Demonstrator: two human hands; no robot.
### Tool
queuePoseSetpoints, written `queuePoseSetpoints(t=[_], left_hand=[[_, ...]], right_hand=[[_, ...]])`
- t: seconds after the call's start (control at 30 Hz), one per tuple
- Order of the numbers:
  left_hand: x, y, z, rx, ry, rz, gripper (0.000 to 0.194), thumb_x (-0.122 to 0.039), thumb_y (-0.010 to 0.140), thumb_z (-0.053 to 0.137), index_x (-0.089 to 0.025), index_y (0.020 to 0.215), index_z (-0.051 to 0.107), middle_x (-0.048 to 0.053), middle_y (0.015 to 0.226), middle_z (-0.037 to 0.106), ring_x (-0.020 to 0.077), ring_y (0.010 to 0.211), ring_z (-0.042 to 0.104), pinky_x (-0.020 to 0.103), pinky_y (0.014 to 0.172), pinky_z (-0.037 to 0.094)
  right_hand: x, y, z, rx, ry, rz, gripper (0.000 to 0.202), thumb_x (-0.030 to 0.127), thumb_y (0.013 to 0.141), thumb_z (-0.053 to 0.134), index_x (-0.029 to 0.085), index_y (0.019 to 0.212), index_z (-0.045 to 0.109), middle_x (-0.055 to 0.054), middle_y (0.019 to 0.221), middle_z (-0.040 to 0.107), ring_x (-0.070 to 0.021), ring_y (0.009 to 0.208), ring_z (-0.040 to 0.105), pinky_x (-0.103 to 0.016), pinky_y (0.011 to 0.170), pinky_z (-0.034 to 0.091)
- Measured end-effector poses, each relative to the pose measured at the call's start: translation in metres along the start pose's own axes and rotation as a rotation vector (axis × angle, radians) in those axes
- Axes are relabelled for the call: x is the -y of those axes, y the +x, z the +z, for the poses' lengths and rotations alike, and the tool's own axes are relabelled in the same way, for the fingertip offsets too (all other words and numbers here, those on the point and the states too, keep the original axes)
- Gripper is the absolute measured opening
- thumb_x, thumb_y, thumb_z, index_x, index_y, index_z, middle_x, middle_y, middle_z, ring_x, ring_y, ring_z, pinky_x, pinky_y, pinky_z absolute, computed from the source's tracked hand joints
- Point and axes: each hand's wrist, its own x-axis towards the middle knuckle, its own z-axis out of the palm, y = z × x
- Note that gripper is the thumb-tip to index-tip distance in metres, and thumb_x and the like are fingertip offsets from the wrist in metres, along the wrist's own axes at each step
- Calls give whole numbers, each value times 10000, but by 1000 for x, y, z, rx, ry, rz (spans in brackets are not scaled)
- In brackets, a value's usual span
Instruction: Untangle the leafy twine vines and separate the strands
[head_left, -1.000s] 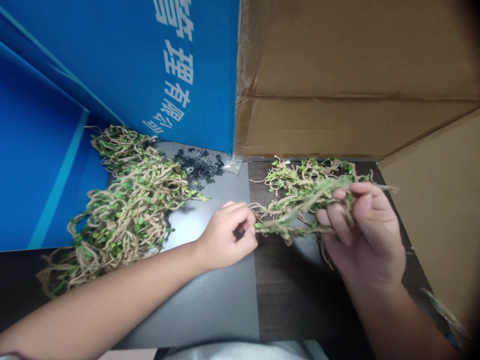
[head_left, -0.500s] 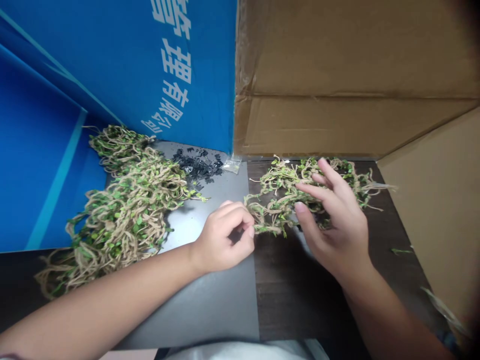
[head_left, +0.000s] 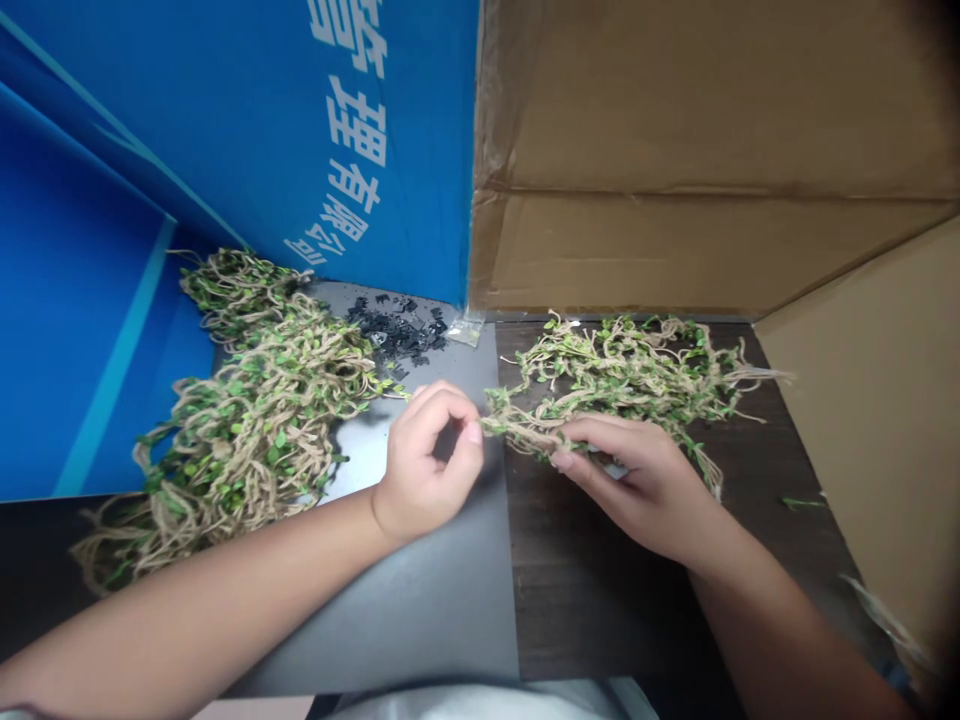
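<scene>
Between my hands stretches a leafy twine garland (head_left: 525, 428), tan cord with small green leaves. My left hand (head_left: 431, 460) pinches its left end between thumb and forefinger. Farther right, my right hand (head_left: 637, 475) grips the same strand with thumb and fingertips. Behind the right hand lies a loose bundle of similar leafy twine (head_left: 622, 360) on the dark wood surface; where the held strand joins it, I cannot make out. A larger heap of leafy twine (head_left: 262, 410) is piled left of my left hand.
Small black scraps (head_left: 401, 330) and a clear plastic packet (head_left: 465, 330) lie on the grey board (head_left: 420, 610). A blue panel with white lettering (head_left: 405, 150) and a cardboard box (head_left: 675, 240) stand behind. Stray strands (head_left: 889, 615) are at the right edge.
My right hand has come down and left from above the bundle, closing on the strand. My left hand has shifted slightly left, keeping its pinch.
</scene>
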Motion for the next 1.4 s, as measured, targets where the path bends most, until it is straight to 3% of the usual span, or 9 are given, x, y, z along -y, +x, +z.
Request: queuePoseSetpoints(t=[0.13, 0.17, 0.27, 0.37, 0.43, 0.73, 0.97, 1.17, 1.4], left_hand=[[3, 2, 1, -9, 51, -59, 80, -145, 986, 545, -180, 914, 547, 17, 875, 566, 145, 845, 539, 323, 807, 427], [2, 2, 1, -32, 57, -45, 40, -144, 975, 552, -184, 975, 559, 32, 939, 583, 160, 912, 560, 336, 851, 447], [-4, 0, 0, -72, 100, 99, 191, -138, 914, 588, -189, 1097, 570, 76, 1095, 602, 208, 1072, 578, 401, 966, 469], [-12, -3, 0, 75, 101, 273, 203, -144, 872, 641, -192, 1064, 595, 66, 1019, 639, 199, 976, 604, 391, 907, 489], [-14, -3, 1, 188, 59, 308, 200, -173, 891, 667, -194, 1081, 610, 62, 967, 667, 188, 905, 622, 365, 839, 508], [-10, 0, 6, 258, 87, 225, 94, -173, 947, 693, -184, 1033, 656, 53, 947, 726, 160, 885, 677, 310, 812, 521], [-7, 0, 6, 290, 57, 153, 44, -152, 970, 655, -176, 1007, 650, 42, 929, 711, 150, 886, 665, 310, 841, 498], [-6, -1, 6, 344, 95, 152, 24, -173, 994, 595, -178, 976, 612, 40, 893, 681, 152, 845, 621, 310, 810, 461], [-6, -2, 8, 360, 125, 194, 27, -155, 978, 593, -170, 959, 582, 23, 853, 634, 143, 795, 562, 312, 786, 423]], right_hand=[[5, -1, -2, 14, -22, 10, 162, 235, 1088, 561, 200, 965, 660, -9, 811, 660, -127, 731, 613, -246, 669, 447], [5, -1, -1, 23, -42, 7, 177, 240, 1091, 555, 198, 956, 661, -8, 791, 651, -128, 712, 603, -250, 655, 435], [5, -2, 3, 3, -134, -34, 213, 246, 1081, 573, 193, 886, 640, -4, 735, 617, -133, 672, 565, -264, 637, 402], [5, -3, 7, -23, -213, -71, 244, 242, 1065, 594, 197, 826, 602, 10, 683, 560, -134, 638, 518, -270, 627, 375], [4, -4, 9, -9, -251, -79, 232, 225, 1050, 603, 197, 820, 594, 12, 680, 550, -137, 634, 510, -273, 621, 362], [-1, -7, 16, 43, -332, -111, 180, 213, 1054, 571, 191, 888, 636, -34, 785, 656, -178, 710, 570, -305, 664, 383], [11, -2, 6, 154, -141, -15, 182, 267, 1066, 557, 192, 917, 630, -13, 759, 586, -170, 711, 511, -321, 682, 379], [5, -1, 6, -12, -112, -81, 121, 185, 1051, 590, 240, 1115, 676, -63, 1022, 738, -223, 929, 632, -387, 845, 490], [-1, -1, 9, 36, -141, -85, 83, 180, 1051, 602, 229, 1049, 668, -48, 964, 727, -212, 895, 625, -390, 823, 492]])
